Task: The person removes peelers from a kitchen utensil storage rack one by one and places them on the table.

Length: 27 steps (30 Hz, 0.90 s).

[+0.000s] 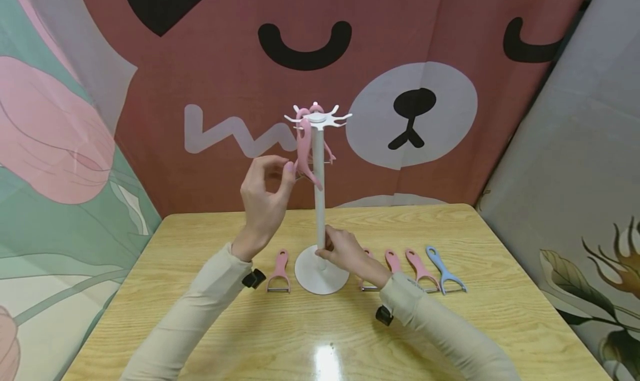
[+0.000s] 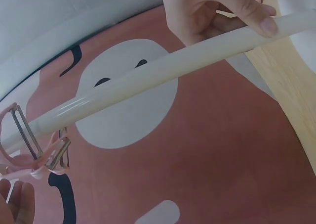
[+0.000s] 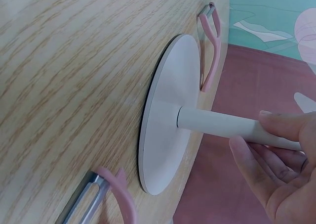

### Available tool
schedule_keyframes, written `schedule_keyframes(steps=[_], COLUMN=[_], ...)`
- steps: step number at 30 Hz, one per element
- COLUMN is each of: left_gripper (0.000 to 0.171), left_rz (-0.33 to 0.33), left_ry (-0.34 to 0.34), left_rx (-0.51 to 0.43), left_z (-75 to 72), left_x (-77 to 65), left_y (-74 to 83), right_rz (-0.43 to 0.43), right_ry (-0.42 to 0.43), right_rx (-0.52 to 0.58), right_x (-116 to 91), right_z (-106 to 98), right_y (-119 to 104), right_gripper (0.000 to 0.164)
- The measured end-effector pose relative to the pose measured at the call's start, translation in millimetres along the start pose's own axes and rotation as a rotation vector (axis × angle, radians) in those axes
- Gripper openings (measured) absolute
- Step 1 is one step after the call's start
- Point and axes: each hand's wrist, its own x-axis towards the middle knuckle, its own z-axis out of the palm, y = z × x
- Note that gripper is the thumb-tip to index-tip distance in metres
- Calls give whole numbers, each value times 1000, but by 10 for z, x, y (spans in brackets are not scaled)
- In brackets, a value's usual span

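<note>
A white stand with a round base [image 1: 312, 281], a tall pole [image 1: 320, 214] and a ring of hooks [image 1: 330, 118] on top stands upright on the table. Pink Y-shaped peelers hang from its hooks on the left and back, blades downward. My left hand [image 1: 265, 195] is raised left of the pole, thumb and index finger pinching the near pink peeler [image 1: 303, 148] by its edge. In the left wrist view, those fingertips [image 2: 22, 199] show right beside the hanging peelers. My right hand [image 3: 281, 169] grips the pole low down, just above the base.
A pink peeler [image 1: 281, 267] lies left of the base. To the right lie several pink peelers and a blue peeler [image 1: 440, 264] in a row, partly hidden by my right forearm. Behind the wooden table [image 1: 225, 325] hangs a printed curtain [image 1: 200, 81].
</note>
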Motion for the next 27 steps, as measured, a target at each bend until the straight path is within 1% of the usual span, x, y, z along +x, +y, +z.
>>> schedule_keyframes(steps=[8,12,19,27], left_gripper=[24,25,22,24], left_rz=[-15,-7,2,24], left_ry=[-17,-27,-72,-76], left_rx=[-17,-24,-23,2], left_z=[51,74,118,159], left_x=[16,28,34,53], left_y=[34,50,51,64], right_rz=[5,3,3,-7], right_ry=[-8,-8,-6,-5], right_rx=[-6,-11,-9,-1], right_x=[4,3,0,7], right_z=[18,17,22,24], right_y=[23,24,33,38], right_gripper=[27,27,27,27])
